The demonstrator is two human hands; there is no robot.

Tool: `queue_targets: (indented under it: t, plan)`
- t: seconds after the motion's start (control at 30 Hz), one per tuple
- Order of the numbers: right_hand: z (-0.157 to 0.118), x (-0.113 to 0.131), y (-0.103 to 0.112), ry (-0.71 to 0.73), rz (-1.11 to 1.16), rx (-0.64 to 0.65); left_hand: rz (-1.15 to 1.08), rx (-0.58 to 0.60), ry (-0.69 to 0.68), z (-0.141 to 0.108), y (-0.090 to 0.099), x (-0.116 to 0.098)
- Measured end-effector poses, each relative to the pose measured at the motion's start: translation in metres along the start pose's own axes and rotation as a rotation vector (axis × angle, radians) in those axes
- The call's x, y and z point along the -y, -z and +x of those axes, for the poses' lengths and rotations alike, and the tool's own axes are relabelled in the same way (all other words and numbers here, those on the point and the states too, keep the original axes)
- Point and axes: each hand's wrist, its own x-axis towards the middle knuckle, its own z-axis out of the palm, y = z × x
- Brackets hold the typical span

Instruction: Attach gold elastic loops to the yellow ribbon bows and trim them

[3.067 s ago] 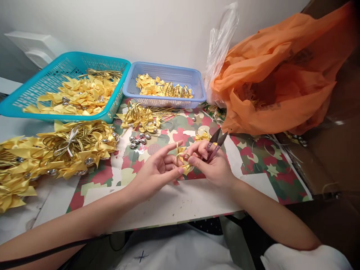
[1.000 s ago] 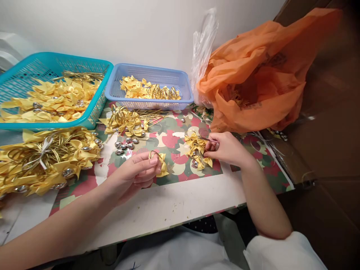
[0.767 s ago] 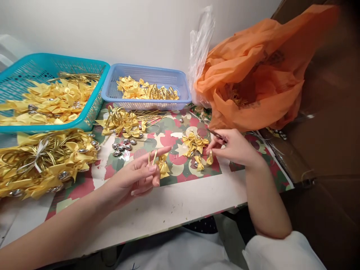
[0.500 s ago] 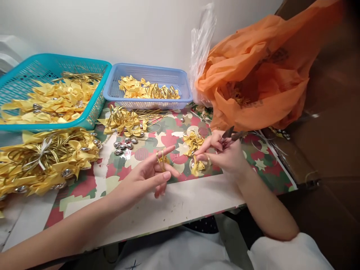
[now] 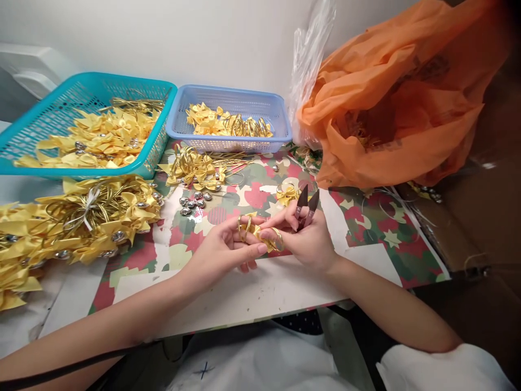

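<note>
My left hand (image 5: 220,247) is curled in front of me, with gold cord loops (image 5: 244,228) round its fingers and a yellow ribbon bow partly hidden in it. Close against it, my right hand (image 5: 315,244) pinches another yellow ribbon bow with a gold cord ring (image 5: 277,240) between thumb and forefinger. Dark-bladed thread snips (image 5: 311,206) are tucked in that same hand, blades pointing up. Just beyond my right fingers lie yellow bows (image 5: 287,193) on the table. Several silver bells (image 5: 196,201) sit left of them, near a pile of bows with gold cords (image 5: 191,167).
A teal basket (image 5: 160,127) and a blue basket (image 5: 228,143) hold yellow bows at the back. At left lies a tied bundle of bows (image 5: 122,222). An orange bag (image 5: 366,168) stands at right beside a clear plastic bag (image 5: 307,65).
My right hand has moved left from the bows on the table, carrying one to my left hand. The left fingers, stretched out before, have curled in. The snips now point upward.
</note>
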Motion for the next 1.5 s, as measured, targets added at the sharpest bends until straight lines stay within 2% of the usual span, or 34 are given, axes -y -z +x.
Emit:
queue_targets:
  t: [0.13, 0.3, 0.5, 0.57, 0.63, 0.7, 0.8, 0.9, 1.07, 1.5]
  plan:
    - [-0.002, -0.004, -0.002, 0.012, -0.043, 0.007, -0.005, -0.019, -0.012, 0.001, -0.001, 0.001]
    - [-0.004, 0.001, 0.000, 0.015, 0.026, 0.020, -0.012, -0.047, -0.034, 0.001, 0.001, 0.002]
    - [-0.005, -0.001, 0.013, 0.152, -0.080, 0.066, 0.009, -0.077, -0.059, -0.001, 0.002, 0.001]
    - [-0.003, -0.002, 0.019, 0.183, -0.109, 0.118, 0.031, -0.083, -0.080, -0.002, 0.001, 0.000]
    - [0.000, -0.001, 0.026, 0.202, -0.222, 0.218, 0.056, -0.089, -0.122, -0.003, 0.000, -0.001]
    - [0.002, 0.002, 0.031, 0.234, -0.436, 0.319, 0.086, -0.091, -0.174, -0.005, 0.000, -0.001]
    - [0.004, 0.007, 0.035, 0.286, -0.757, 0.387, 0.150, -0.088, -0.254, -0.006, 0.002, 0.001]
    - [0.004, 0.010, 0.036, 0.318, -0.908, 0.383, 0.240, -0.079, -0.318, -0.007, 0.004, 0.005]
    - [0.004, 0.011, 0.037, 0.361, -1.024, 0.360, 0.371, -0.069, -0.365, -0.006, 0.006, 0.008]
    - [0.003, 0.011, 0.036, 0.406, -1.111, 0.342, 0.493, -0.032, -0.354, -0.005, 0.005, 0.007]
